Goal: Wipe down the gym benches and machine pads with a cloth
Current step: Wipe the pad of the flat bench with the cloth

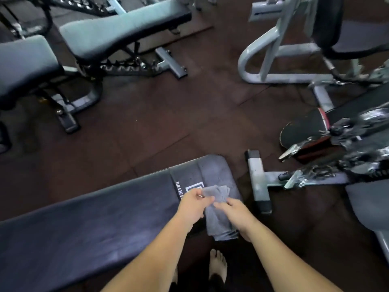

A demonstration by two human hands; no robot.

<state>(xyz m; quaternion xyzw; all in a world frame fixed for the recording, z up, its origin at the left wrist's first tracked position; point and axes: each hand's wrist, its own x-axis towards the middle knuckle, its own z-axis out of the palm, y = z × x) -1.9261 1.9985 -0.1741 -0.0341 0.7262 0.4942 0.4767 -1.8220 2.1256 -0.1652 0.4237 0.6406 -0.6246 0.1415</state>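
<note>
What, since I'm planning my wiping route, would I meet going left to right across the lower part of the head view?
Dark bench pad → left hand → grey cloth → right hand → grey T-shaped frame foot.

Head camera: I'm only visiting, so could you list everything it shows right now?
cloth: 1, grey, held over the near bench's end
near bench: 1, black with white lettering, bottom left to centre
far bench: 1, grey-blue pad, top centre
left bench: 1, grey-blue pad, upper left edge
machine frame: 1, light grey, top right
T-foot: 1, grey with black caps, on the floor right of the near bench
board: 1, black with red, right; what it is is unclear
floor: dark brown mats
left hand: 1, pinches the cloth's top
right hand: 1, grips the cloth's side
foot: 1, bare, bottom centre
</note>
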